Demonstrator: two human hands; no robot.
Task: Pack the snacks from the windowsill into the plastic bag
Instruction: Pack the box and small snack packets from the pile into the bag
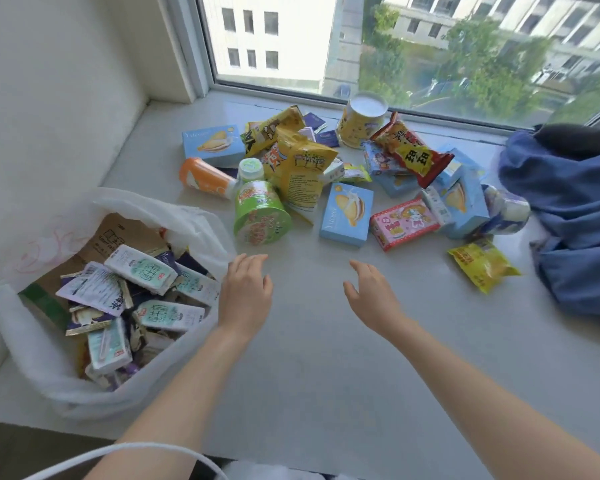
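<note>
The plastic bag (187,216) is part-packed — my left grip (245,289) and right grip (371,292) hover spread, empty; next, I reckon, close round the green cup (260,216).

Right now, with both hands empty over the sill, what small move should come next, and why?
Probably reach the left hand forward to the green cup: it lies nearest that open hand and beside the plastic bag.

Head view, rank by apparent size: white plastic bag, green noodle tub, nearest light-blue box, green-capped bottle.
1. White plastic bag, by far.
2. Green round noodle tub and nearest light-blue cardboard box: look alike, unranked.
3. Small white green-capped bottle, partly hidden.
</note>
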